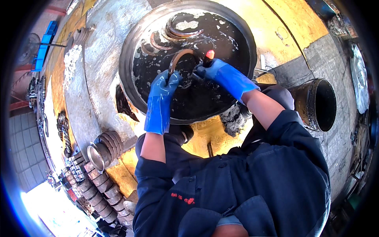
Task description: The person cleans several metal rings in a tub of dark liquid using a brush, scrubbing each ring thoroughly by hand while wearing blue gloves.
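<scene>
Both my hands wear blue rubber gloves and are over a wide round basin (127,85) of dark, oily liquid. My left hand (162,85) is closed on the near side of a brownish metal ring (174,61), which stands tilted above the liquid. Just to the right, my right hand (211,71) is wrapped round a dark-handled tool with a red end (210,54). Its working end is hidden by the glove and the dark liquid. Farther back in the basin, several similar rings (182,34) lie partly in the liquid among patches of foam.
An open, stained metal bucket (306,104) is at the right. Stacked metal rings (112,144) and rows of short metal cylinders (103,193) occupy the lower left. A coiled chain-like part (63,130) lies farther left. Grey rags (233,120) sit beside the basin's near edge.
</scene>
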Tool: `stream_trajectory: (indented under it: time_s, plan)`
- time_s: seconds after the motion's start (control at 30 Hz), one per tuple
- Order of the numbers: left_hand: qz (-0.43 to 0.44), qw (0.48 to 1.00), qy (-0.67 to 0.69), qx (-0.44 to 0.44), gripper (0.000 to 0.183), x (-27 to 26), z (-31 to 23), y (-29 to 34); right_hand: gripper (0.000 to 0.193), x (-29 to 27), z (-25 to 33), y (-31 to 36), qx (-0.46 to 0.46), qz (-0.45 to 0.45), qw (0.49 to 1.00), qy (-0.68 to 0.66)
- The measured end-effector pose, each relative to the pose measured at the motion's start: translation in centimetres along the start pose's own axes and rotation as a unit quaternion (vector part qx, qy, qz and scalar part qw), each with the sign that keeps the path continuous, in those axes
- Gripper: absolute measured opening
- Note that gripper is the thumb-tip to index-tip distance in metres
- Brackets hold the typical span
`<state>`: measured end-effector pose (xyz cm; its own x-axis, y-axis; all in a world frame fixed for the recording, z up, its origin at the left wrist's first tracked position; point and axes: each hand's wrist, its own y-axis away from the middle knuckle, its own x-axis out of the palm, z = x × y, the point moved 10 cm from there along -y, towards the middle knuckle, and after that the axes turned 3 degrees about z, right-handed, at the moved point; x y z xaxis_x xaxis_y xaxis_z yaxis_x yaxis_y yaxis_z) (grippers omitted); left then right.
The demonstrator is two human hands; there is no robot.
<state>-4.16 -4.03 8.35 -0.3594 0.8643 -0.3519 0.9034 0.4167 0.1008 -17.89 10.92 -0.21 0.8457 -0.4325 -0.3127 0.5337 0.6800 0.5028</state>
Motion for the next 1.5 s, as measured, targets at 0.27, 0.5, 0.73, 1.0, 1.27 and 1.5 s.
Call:
stream_trajectory:
  time_s: [0.27,0.5,0.73,1.0,1.27,1.5]
  plan:
    - [-0.056,0.993,-0.098,0.041,0.028,-0.2,-0.2,0.0,0.031,5.5,-0.7,3.4,0.168,0.066,0.854,-0.488]
    - [0.009,0.980,-0.193,0.051,0.027,0.7,1.9,-1.0,0.026,-6.8,2.7,2.6,-0.099,-0.154,0.983,-0.030]
    - [0.025,0.849,-0.455,0.267,0.030,2.5,-2.7,0.4,0.027,-2.4,6.1,3.3,-0.187,-0.035,0.981,0.034]
    - [-0.049,0.979,0.106,-0.167,0.039,0.0,3.0,1.5,0.033,1.6,3.4,0.9,-0.141,0.057,0.985,-0.084]
    - [-0.006,0.988,0.089,-0.130,0.028,2.9,6.6,0.3,0.029,2.9,0.8,-0.2,-0.062,0.056,0.996,-0.023]
    - [-0.068,0.978,-0.196,-0.027,0.028,0.4,2.5,0.2,0.029,-1.5,7.4,3.0,-0.153,-0.018,0.964,-0.217]
